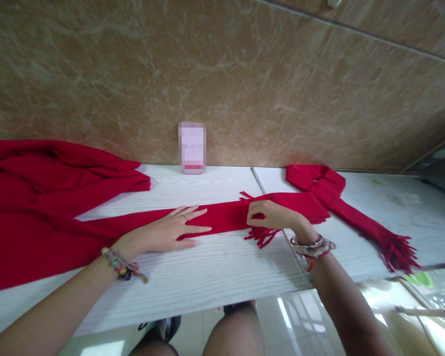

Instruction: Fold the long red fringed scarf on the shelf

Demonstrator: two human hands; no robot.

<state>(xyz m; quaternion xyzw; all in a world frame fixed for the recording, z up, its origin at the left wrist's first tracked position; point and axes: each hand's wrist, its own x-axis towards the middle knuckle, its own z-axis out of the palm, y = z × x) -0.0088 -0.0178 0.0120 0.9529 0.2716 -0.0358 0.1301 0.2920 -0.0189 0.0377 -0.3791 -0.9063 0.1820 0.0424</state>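
Note:
A long red scarf lies stretched in a flat band across the white tabletop. My left hand rests on it with fingers spread, pressing the cloth down. Farther right, my right hand is closed in a pinch on the same scarf, fingertips down at the cloth; the exact grip is partly hidden. Red fringe sticks out below and above the right hand. Beyond it, a folded red piece lies under and past my wrist.
A large heap of red cloth covers the left of the white table. A looped red scarf with a fringed end lies at the right. A phone-like pink object, blurred, leans on the brown marbled wall. A seam crosses the table.

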